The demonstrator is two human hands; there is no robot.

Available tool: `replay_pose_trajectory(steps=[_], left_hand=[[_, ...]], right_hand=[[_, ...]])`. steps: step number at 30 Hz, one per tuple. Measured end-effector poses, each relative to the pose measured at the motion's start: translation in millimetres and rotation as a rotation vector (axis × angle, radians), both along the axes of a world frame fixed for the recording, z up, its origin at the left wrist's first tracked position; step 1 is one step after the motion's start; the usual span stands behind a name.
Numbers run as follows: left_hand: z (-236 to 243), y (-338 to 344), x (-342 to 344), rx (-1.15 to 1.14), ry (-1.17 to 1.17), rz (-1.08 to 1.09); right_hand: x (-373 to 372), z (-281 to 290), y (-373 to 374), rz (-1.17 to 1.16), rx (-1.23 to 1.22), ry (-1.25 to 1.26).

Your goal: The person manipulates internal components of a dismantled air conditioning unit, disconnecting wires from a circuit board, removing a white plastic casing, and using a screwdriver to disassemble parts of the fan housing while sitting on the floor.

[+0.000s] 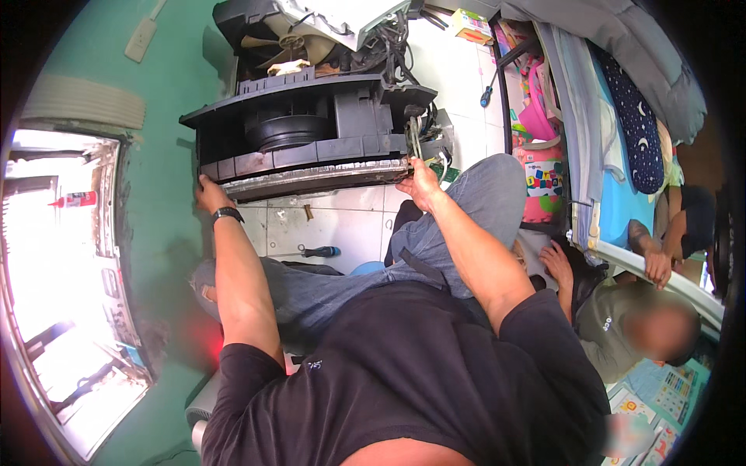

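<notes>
In front of me on the floor sits a dismantled air conditioner (361,116), with a black plastic housing and a round blower opening. Along its near side runs a long metal-finned coil (311,177). My left hand (208,196), a black watch on its wrist, grips the coil's left end next to the green wall. At the other end my right hand (422,186) holds the coil near copper-coloured pipes and wires. The fingertips of both hands are partly hidden. Behind the housing are a pale fan blade (289,46) and a bundle of dark cables (392,46).
A screwdriver (320,252) lies on the white tiles between the unit and my legs; another blue-handled screwdriver (486,96) is farther right. A small yellow box (471,26) stands at the back. On the right are a bed (622,210) and other people. A bright wall opening (70,295) is at left.
</notes>
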State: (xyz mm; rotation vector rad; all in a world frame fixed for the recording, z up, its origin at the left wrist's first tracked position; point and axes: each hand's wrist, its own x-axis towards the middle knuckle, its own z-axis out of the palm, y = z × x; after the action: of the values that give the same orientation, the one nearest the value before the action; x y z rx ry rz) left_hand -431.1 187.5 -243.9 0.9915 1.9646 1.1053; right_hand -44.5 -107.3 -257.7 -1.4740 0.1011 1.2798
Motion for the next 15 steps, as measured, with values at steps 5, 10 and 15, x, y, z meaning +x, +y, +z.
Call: replay_pose_trajectory(steps=[5,10,15], left_hand=[[13.0,-21.3,31.1,-0.048,-0.114,0.294],[-0.8,-20.0,13.1,-0.044,0.071,0.106],[3.8,-10.4,14.0,-0.209,0.029,0.064]], right_hand=[[6.4,-4.0,-0.3,0.000,-0.139,-0.136],[-2.0,12.1,9.0,0.043,-0.267,-0.331],[-7.2,7.9,13.1,0.058,-0.281,-0.409]])
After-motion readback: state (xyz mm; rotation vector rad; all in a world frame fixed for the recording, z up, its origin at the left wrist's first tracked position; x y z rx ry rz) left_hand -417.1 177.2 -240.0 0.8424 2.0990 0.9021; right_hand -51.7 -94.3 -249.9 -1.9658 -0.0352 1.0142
